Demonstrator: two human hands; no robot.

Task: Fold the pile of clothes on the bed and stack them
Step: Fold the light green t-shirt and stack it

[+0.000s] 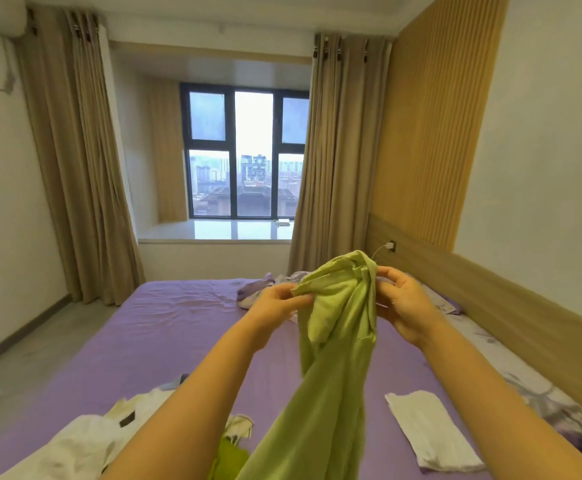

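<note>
Head view:
Green garment (331,375): held up over the bed (178,334), long axis near vertical, top bunched between the hands, tail trailing toward the camera.
Left hand (275,308): grip pinching the garment's upper left edge.
Right hand (405,303): grip pinching the upper right edge.
Folded white cloth (431,429): flat on the bed, right side.
White clothes (85,441): crumpled at lower left.

matt green cloth garment (331,358), glossy windowsill (213,231)
</note>
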